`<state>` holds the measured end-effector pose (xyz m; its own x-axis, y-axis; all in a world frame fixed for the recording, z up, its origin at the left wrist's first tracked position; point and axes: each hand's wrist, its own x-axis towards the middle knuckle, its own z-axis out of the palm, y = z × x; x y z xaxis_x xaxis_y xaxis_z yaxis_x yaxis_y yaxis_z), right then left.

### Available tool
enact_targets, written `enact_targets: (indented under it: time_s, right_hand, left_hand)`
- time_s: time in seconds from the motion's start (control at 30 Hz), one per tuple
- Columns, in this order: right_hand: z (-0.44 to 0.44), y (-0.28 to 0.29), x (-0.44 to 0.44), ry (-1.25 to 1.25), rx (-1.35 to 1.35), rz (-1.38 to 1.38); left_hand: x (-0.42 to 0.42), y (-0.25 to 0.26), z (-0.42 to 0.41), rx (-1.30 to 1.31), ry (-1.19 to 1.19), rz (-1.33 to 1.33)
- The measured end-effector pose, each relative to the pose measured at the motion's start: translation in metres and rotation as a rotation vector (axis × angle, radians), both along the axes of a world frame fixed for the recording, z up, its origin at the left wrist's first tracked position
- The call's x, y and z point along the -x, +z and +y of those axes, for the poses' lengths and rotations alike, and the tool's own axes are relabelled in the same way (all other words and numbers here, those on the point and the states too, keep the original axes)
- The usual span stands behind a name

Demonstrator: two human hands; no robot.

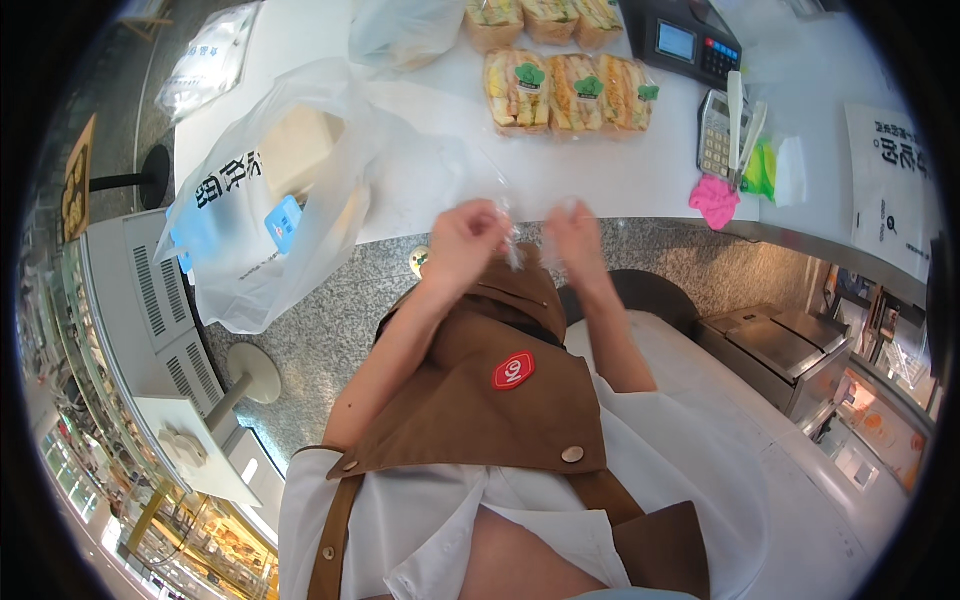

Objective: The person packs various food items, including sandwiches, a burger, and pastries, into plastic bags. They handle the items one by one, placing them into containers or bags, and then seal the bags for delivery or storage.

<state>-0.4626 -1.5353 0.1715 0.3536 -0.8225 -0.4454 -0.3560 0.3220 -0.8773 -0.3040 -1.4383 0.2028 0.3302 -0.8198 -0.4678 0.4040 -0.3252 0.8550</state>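
My left hand [472, 236] is closed around crinkled clear plastic film [513, 244] near the counter's front edge. Just to its right, my right hand [576, 236] also has clear crumpled plastic at its fingers; motion blurs it, and whether the two pieces are joined I cannot tell. Beyond my hands, wrapped sandwiches [574, 94] with green stickers stand in a row on the white counter [435, 150]. More wrapped sandwiches [551, 21] are behind them. A translucent plastic bag [255, 289] at the left holds a pale box [300, 146] and blue-and-white packets.
At the right lie a calculator [716, 135], white tongs [736, 112], a pink cloth [714, 201] and a green packet [761, 169]. A payment terminal [686, 45] stands behind them. Another plastic bag [405, 30] is at the back. A round stool or seat [652, 300] is below the counter.
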Motion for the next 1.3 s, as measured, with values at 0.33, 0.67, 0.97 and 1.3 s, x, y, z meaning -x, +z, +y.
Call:
enact_targets:
  time_s: [0.33,0.67,0.97,1.3]
  right_hand:
    - [-0.064,0.005,-0.008,0.495,0.856,0.523]
    - [-0.062,0.010,-0.007,0.350,1.361,0.515]
    - [-0.039,0.068,-0.054,0.370,1.250,0.163]
    - [-0.011,0.096,-0.076,0.485,1.183,0.069]
  left_hand:
    - [-0.027,0.056,0.000,0.065,0.015,0.151]
    - [-0.090,0.196,0.083,0.216,0.174,-0.509]
    - [-0.200,0.116,0.072,-0.256,-0.156,-1.003]
    - [-0.198,0.083,0.046,-0.389,-0.531,-1.012]
